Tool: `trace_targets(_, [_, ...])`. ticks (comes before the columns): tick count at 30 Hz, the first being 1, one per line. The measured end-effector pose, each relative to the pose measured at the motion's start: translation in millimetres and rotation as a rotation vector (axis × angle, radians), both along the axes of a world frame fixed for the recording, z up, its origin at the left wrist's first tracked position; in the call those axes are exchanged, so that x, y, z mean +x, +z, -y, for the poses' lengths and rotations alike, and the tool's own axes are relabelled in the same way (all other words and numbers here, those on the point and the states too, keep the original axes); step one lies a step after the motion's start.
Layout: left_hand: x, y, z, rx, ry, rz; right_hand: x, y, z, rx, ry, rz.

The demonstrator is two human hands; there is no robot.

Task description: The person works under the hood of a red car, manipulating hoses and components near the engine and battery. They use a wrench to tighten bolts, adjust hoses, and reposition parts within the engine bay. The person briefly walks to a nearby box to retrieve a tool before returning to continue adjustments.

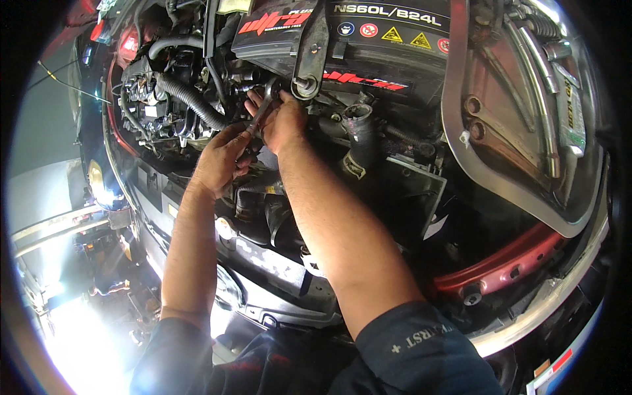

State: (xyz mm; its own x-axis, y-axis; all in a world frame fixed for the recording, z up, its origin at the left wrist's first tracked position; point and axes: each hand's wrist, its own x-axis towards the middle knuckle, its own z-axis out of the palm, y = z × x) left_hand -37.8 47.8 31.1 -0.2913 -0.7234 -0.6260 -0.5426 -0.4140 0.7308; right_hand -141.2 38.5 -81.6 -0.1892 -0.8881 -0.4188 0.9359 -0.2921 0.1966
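Where the two hands meet, deep in the open engine bay of the red car, a long, thin, grey metal wrench point(262, 113) is held by both of them. The left hand point(220, 158) is closed around the low end of the tool, with the fingers curled tight on it. The right hand point(283, 122) is closed on the tool higher up, near its middle, and its thumb side is pressed against the metal.

From the two grips the wrench is seen to run up and to the right. Its head point(272, 85) lies past the right hand, just under the black metal battery clamp point(308, 59). So the working end is nearer to the right hand, and the left hand is at the far, lower end of the long line.

Just above the head, the big black box-shaped car battery point(368, 39) is found. To the left, a black ribbed rubber hose point(191, 99) is bent past the left hand. To the right, a short black pipe stub point(359, 122) is stood close beside the right wrist. What the head is set on cannot be told.
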Motion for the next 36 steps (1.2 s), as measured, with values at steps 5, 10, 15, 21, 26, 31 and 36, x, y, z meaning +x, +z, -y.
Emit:
trace_targets(5, [7, 0, 8, 0.105, 0.009, -0.1, -1, -2, 1, -0.029, 0.005, 0.067])
trace_targets(10, [8, -3, 5, 0.106, 0.034, -0.143, 3, -6, 3, -0.015, -0.053, 0.046])
trace_targets(15, [-2, 4, 1, -0.035, -0.069, 0.072, 3, -5, 4, -0.031, -0.024, 0.032])
trace_targets(21, [-23, 26, 6, -0.635, -0.663, 0.632, -1, 4, 6, 0.068, 0.078, -0.072])
trace_targets(26, [-57, 68, 43, -0.932, -0.756, 0.578, -2, 10, 5, 0.309, 0.258, -0.409])
trace_targets(31, [-62, 68, 45, -0.906, -1.156, 0.992, -2, 8, 8, 0.266, 0.235, -0.375])
trace_targets(36, [-48, 62, 27, -0.876, -1.042, 0.932, 7, -14, 16, 0.139, 0.149, -0.311])
